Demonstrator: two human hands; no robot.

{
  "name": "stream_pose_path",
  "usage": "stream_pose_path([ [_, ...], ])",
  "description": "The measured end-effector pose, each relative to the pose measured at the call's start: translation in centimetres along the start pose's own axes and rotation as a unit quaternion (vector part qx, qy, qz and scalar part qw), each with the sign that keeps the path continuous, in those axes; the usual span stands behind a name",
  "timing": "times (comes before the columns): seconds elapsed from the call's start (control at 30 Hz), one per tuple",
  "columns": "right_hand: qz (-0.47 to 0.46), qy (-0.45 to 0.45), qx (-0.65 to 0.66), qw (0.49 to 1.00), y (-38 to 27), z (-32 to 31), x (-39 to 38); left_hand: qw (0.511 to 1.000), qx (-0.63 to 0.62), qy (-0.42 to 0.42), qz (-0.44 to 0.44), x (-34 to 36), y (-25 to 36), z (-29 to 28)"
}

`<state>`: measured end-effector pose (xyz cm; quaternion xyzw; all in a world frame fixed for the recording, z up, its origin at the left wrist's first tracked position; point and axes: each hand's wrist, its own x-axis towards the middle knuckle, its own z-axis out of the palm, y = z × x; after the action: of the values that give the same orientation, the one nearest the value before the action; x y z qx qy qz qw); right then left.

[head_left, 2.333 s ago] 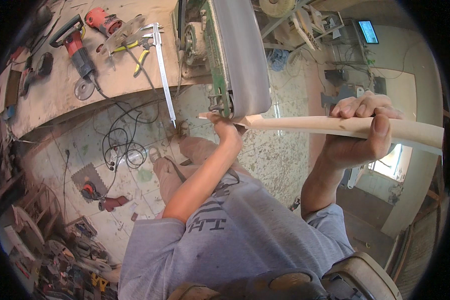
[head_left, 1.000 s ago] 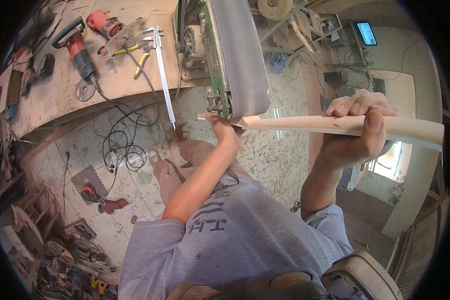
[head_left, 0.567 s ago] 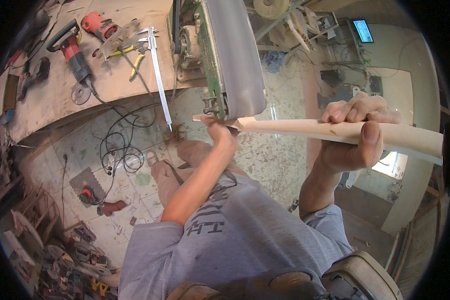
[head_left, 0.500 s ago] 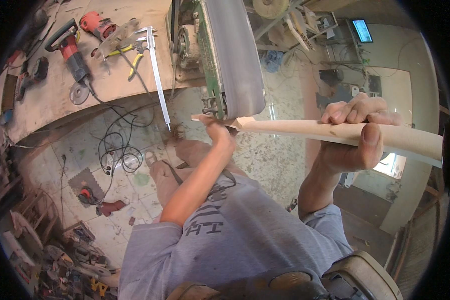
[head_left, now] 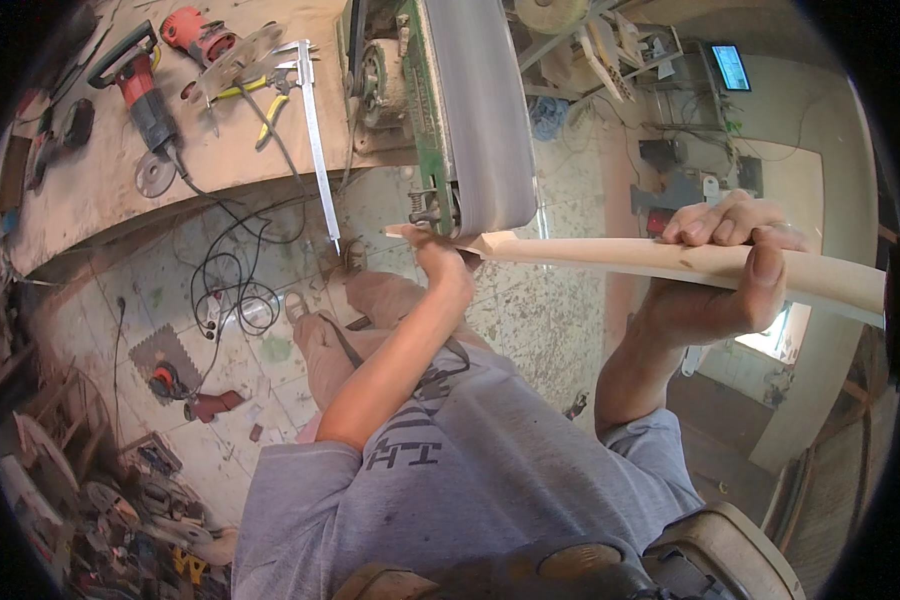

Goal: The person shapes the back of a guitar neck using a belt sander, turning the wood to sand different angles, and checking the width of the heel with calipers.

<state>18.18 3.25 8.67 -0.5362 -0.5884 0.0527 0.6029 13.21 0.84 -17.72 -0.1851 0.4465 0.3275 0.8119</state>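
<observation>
A long pale wooden piece (head_left: 660, 262) runs nearly level across the right half of the view, its narrow left end pressed against the lower curve of a grey sanding belt (head_left: 480, 110). The right hand (head_left: 730, 270) grips the piece around its thicker right part, the fingers (head_left: 715, 222) curled over the top and the thumb wrapped over the near side, closed firmly on the wood. The left hand (head_left: 442, 262) is at the thin tip of the piece, right under the belt; its fingers are closed around the tip, though how tightly cannot be told.

The belt runs on a green machine (head_left: 410, 110) that sits at the edge of a dusty counter (head_left: 90, 200). On the counter lie a red angle grinder (head_left: 140, 100), a 2nd red power tool (head_left: 205, 35), yellow-handled pliers (head_left: 260, 100) and a long metal caliper (head_left: 315, 140) whose tip hangs past the edge. Below, black cables (head_left: 230, 290) coil on the speckled tile floor (head_left: 540, 310), beside another small red tool (head_left: 185, 390).
</observation>
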Motion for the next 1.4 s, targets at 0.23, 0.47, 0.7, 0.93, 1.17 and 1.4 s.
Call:
stream_pose_path([
  [0.23, -0.026, 0.009, -0.011, 1.0, 0.8, 0.1, 0.3, 1.0, -0.026, 0.011, 0.005, 0.9, -0.2, 0.1],
  [0.47, -0.042, 0.016, -0.001, 0.999, 0.6, 0.0, 0.4, 1.0, -0.018, -0.009, -0.006, 0.7, -0.4, 0.1],
  [0.7, -0.039, 0.025, 0.008, 0.999, 1.0, 0.4, 0.6, 1.0, -0.02, -0.004, -0.005, 1.0, -0.3, 0.3],
  [0.93, -0.031, 0.036, 0.002, 0.999, 0.9, 0.6, 0.7, 1.0, -0.009, -0.003, -0.024, 0.9, -0.3, 0.5],
  [1.17, -0.045, -0.017, 0.005, 0.999, 0.4, 0.1, 0.4, 1.0, -0.005, 0.014, -0.003, -0.2, 0.1, 0.4],
  [1.4, -0.066, -0.07, 0.019, 0.995, 0.3, 0.8, 0.6, 1.0, -0.019, -0.017, 0.009, 0.3, 0.8, -0.8],
])
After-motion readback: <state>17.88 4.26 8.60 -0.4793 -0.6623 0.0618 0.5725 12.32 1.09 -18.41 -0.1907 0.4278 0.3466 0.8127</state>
